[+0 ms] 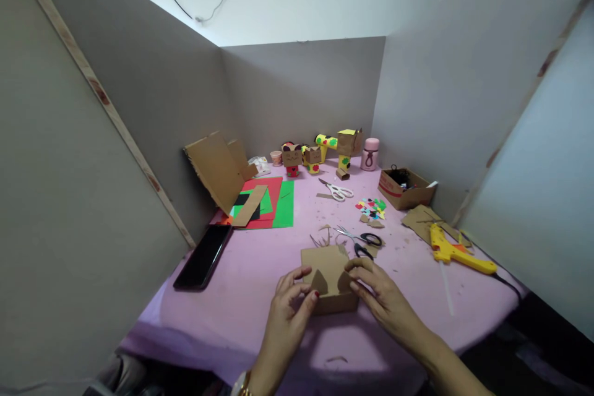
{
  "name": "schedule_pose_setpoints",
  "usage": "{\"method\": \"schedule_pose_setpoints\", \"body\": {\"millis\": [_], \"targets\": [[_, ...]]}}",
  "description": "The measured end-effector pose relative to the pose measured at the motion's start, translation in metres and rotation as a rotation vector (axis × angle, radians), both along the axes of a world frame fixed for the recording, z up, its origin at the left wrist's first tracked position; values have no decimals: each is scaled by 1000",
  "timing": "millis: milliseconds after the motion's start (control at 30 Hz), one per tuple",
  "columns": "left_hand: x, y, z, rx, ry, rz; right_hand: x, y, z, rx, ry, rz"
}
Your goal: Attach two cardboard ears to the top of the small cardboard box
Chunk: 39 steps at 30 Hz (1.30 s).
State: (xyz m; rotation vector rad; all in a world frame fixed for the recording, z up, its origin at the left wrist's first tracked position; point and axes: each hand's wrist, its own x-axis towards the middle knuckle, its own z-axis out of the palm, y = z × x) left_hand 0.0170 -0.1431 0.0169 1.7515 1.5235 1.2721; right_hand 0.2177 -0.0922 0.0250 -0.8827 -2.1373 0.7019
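A small brown cardboard box point(328, 260) sits near the front of the table between my hands. Two dark, pointed cardboard pieces stand at its near edge, a left ear-shaped piece point(319, 283) and a right one point(344, 283). My left hand point(290, 306) is closed with thumb and fingers at the left piece. At the right piece, my right hand point(383, 297) has its thumb and fingers curled around the outer side. Black-handled scissors point(359, 238) lie just behind the box, among thin cardboard scraps point(328, 236).
A black phone point(204, 258) and coloured sheets point(284, 204) lie left, beside a propped cardboard sheet point(216, 167). On the right are a yellow glue gun point(459, 252) and an open box point(403, 189). Behind stand decorated cardboard figures point(313, 161), white scissors point(338, 190) and a pink bottle point(370, 154).
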Motion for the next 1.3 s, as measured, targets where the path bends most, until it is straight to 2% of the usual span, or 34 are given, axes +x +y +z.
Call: {"method": "schedule_pose_setpoints", "body": {"millis": [333,900,1167,1300], "targets": [[-2,1,-5,37,18,1,-1,1,-13,38,39,-41],[-2,-1,-1,51,44,-15,-6,-4,-13,40,92,-111],[-4,-2,-8,57,58,4,-8,-5,-20,46,116,-125],[-4,1,-17,111,18,41,-9,-4,-25,65,144,-134]]}}
